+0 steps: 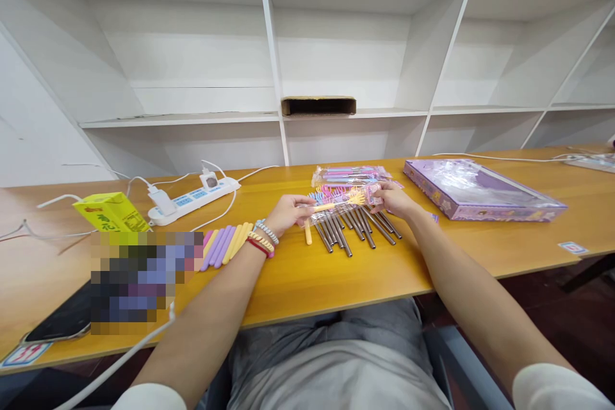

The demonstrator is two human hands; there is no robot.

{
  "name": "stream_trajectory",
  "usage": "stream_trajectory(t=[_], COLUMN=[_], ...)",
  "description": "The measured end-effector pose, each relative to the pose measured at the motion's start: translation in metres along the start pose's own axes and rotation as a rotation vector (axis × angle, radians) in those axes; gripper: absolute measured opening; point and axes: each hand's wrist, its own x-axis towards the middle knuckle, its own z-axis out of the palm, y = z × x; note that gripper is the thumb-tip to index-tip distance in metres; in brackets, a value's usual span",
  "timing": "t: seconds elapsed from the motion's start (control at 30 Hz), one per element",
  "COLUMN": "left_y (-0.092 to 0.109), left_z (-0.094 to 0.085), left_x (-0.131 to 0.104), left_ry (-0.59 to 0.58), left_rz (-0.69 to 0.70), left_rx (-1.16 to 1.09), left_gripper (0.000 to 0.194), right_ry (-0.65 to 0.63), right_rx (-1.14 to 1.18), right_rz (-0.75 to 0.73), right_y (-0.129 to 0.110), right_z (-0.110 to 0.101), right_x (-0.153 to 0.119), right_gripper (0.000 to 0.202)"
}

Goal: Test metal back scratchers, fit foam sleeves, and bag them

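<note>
My left hand (291, 212) pinches the left end of a clear plastic packet (341, 202), and my right hand (391, 198) grips its right end. A yellow item with a fanned, claw-like head (356, 197) shows through the packet. Below and behind it lie several silver metal tubes (346, 240) topped with pink, blue and yellow heads. A yellow handle (308, 232) lies beside the tubes. Further back is a clear bag of pink and blue items (353, 175). Purple and yellow handles (225, 245) lie in a row left of my left wrist.
A purple box with a clear window (480, 189) lies at the right. Left are a white power strip (195, 200) with cables, a yellow-green carton (113, 213) and a phone (65, 314). White shelves hold a cardboard box (319, 106). One table area is pixelated.
</note>
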Motion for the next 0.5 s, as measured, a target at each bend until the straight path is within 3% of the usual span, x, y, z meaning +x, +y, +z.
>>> stream_trajectory(t=[0.2, 0.5], left_y=[0.0011, 0.0033], left_z=[0.0002, 0.0016], left_x=[-0.0006, -0.0021], left_ry=[-0.003, 0.006], left_rz=[0.002, -0.003], left_rx=[0.011, 0.004], left_gripper=[0.039, 0.039], right_ry=[0.030, 0.017], right_rx=[0.080, 0.041], right_rz=[0.035, 0.001], right_y=[-0.0032, -0.0022], right_z=[0.0043, 0.0034], right_x=[0.0001, -0.0008], right_gripper=[0.010, 0.012])
